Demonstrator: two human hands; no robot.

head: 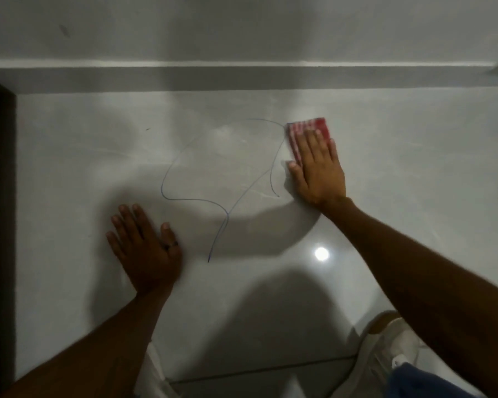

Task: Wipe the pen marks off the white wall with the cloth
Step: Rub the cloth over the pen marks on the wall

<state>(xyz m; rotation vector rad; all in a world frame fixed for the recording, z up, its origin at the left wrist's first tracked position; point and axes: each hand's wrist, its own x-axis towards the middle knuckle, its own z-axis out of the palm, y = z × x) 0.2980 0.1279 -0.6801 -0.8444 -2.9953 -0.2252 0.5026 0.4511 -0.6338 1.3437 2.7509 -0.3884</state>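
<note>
My right hand [318,170] flat, fingers together, pressing red checked cloth [306,133] on white wall [414,168] — at upper right end of blue pen marks [213,201], my left hand [144,248] spread flat, lower left of them.

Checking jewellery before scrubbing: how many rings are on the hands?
1: a dark ring on the left hand, flat on the wall. The right hand, pressing the cloth, shows none.

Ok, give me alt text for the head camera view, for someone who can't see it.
The right hand presses a red checked cloth flat on a white wall, at the upper right end of a looping blue pen mark. The left hand, wearing a dark ring, rests flat nearby.
</note>
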